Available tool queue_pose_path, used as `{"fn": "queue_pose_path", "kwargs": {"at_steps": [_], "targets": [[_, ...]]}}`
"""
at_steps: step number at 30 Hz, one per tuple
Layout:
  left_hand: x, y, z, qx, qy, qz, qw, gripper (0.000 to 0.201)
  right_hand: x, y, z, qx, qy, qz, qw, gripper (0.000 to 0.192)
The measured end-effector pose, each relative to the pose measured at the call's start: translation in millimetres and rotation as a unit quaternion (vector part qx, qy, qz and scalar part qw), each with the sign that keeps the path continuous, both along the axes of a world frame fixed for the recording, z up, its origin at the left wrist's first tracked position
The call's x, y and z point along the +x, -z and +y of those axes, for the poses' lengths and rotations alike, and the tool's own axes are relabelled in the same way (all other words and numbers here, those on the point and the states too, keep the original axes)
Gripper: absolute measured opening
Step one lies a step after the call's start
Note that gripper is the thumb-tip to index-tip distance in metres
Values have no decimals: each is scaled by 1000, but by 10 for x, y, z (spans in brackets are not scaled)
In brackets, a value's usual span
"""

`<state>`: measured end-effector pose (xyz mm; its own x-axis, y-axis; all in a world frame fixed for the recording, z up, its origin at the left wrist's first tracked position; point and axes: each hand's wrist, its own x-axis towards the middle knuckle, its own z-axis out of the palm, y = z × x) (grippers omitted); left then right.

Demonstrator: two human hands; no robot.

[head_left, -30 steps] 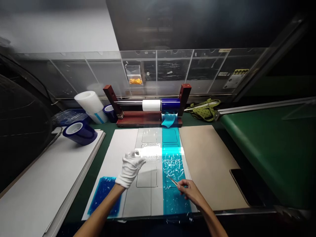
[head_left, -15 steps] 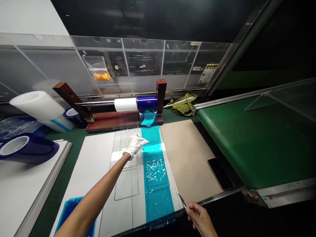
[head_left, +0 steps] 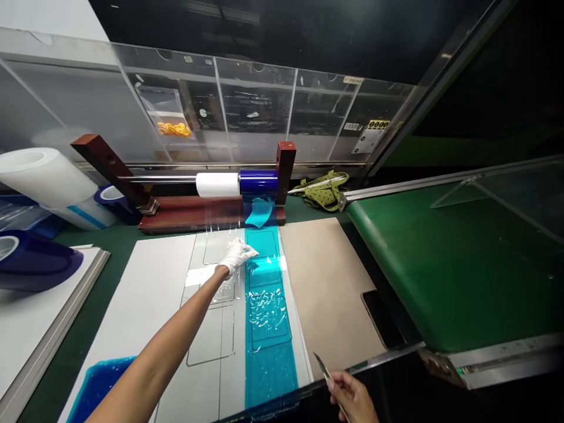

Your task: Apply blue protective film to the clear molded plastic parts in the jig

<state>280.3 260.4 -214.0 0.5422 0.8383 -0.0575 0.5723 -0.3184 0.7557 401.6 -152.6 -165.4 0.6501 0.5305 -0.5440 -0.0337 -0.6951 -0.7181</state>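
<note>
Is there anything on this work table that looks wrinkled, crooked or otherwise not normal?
Yes: the blue film looks rumpled midway, with wavy, broken glints, while its near end looks flatter. A crumpled flap also sticks up below the blue roll. I cannot tell whether either is a fault.

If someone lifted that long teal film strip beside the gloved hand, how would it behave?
The teal film strip would probably flop, as the glinting wrinkles along it suggest little stiffness. It is likely light, since it looks thin and see-through. Its gloss hints that the top may feel slick.
</note>
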Motion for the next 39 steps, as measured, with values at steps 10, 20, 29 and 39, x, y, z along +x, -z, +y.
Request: {"fn": "queue_pose_path", "kwargs": {"at_steps": [10, 20, 29, 39], "targets": [[-359, -242, -660, 117, -146, 32, 982, 50, 263, -182, 380, -77, -211, -212, 951, 34], [-1201, 121, -2754, 46, 32, 119, 991, 38, -273, -40, 1241, -92, -530, -421, 730, 22], [-1085, 126, -3077, -46, -66, 86, 993, 42, -623, 164, 1547, -83, -608, -434, 660, 21], [-1293, 443, -3599, -455, -244, -116, 848, 65, 124, -141, 1183, -146, -579, -447, 666, 21]]}}
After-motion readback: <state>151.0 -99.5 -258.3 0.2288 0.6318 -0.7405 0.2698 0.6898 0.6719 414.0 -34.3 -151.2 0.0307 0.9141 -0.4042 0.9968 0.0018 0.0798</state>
